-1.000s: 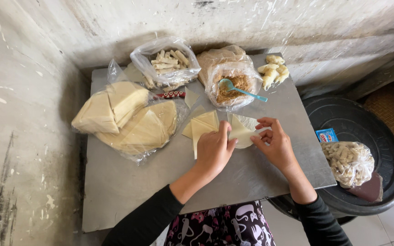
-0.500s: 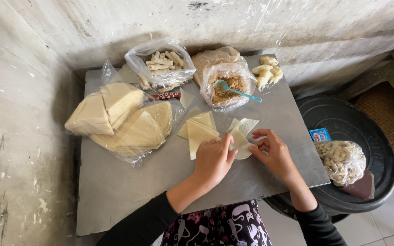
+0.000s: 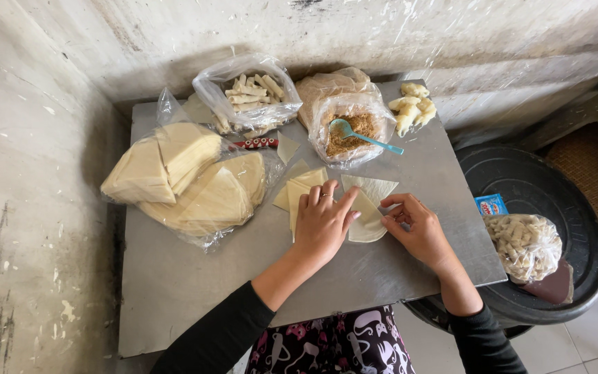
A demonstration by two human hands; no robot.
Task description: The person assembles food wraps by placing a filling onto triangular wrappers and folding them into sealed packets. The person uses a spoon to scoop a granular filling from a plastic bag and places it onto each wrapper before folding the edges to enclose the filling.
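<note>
Pinching a pale wrapper between both hands: left hand lies flat on its near edge with fingers spread, holding it to the table; right hand has thumb and fingertips closed on the wrapper's right corner. The wrapper sits directly under and between the two hands.

Risks (my read only): the sheet looks thin, so a hard tug from the right hand could tear it where the left pins it. It partly overlaps a second loose sheet just beyond the fingers, and the two may stick and lift together. The small stack touching the left fingertips could get dragged askew. The spoon stands loosely in the filling bag, beyond both hands, and might tip if the bag is nudged.

Counts, approx.:
- hands: 2
- loose wrappers by the hands: 2, plus 1 small stack
- big bag of wrapper stacks, left of the left hand: 1 (3–4 wedges inside, hard to tell)
- bag of rolls: 1
- filling bag w/ spoon: 1
- bare pile of finished pieces: 1
- full bag on the black tub, right of the right hand: 1
</note>
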